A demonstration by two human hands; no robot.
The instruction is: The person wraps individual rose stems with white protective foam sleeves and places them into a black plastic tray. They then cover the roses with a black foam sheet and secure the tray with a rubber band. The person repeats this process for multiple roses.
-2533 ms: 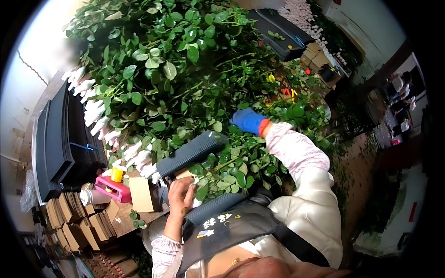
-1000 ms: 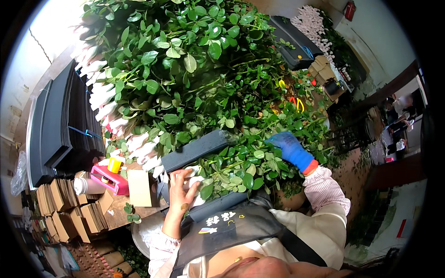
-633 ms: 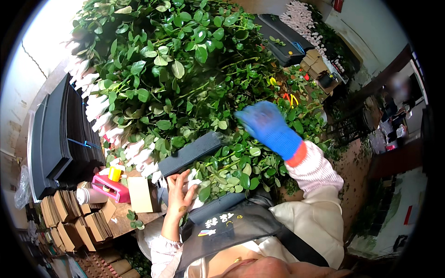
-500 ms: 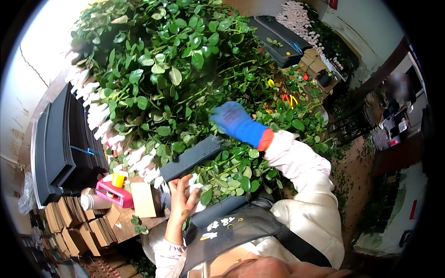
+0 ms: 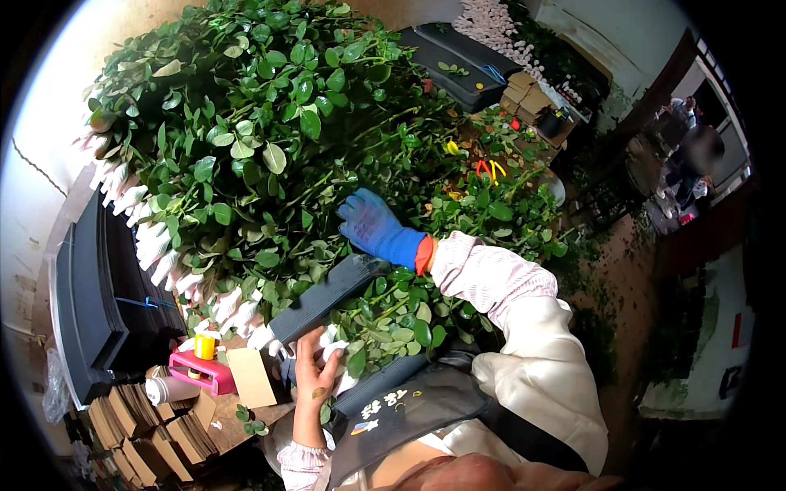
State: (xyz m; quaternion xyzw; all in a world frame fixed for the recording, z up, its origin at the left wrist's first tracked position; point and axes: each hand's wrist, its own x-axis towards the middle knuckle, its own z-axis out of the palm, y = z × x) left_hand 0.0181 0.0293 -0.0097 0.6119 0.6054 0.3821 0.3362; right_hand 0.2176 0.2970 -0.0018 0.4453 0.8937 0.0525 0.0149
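- My right hand [image 5: 372, 225], in a blue glove, is back over the heap of leafy green stems [image 5: 270, 139]. Half a second ago it was at about the same spot; before that it had swung out to the right and lifted clear of the leaves.
- Its fingers are spread loose and pressed flat into the foliage, not closed round any one stem that I can see. It reads as a reach, no grab made yet.
- My left hand [image 5: 315, 372], bare, hasn't left the near edge of the bench across all the frames. It's curled round the white-wrapped bud ends [image 5: 336, 356] of a small bunch, just under the dark corrugated sheet [image 5: 323, 296].
- That sheet lies diagonally across the bunch, between my two hands, its top end just below my right wrist.
- More white-wrapped buds [image 5: 155, 237] stick out along the left side of the heap.
- Left edge: stack of dark sheets [image 5: 90, 311]. Near-left corner: pink tray with a yellow cup [image 5: 203, 364], folded brown cartons [image 5: 155, 425].
- Far side: red and yellow cutters [image 5: 490, 169] lying among the leaves.
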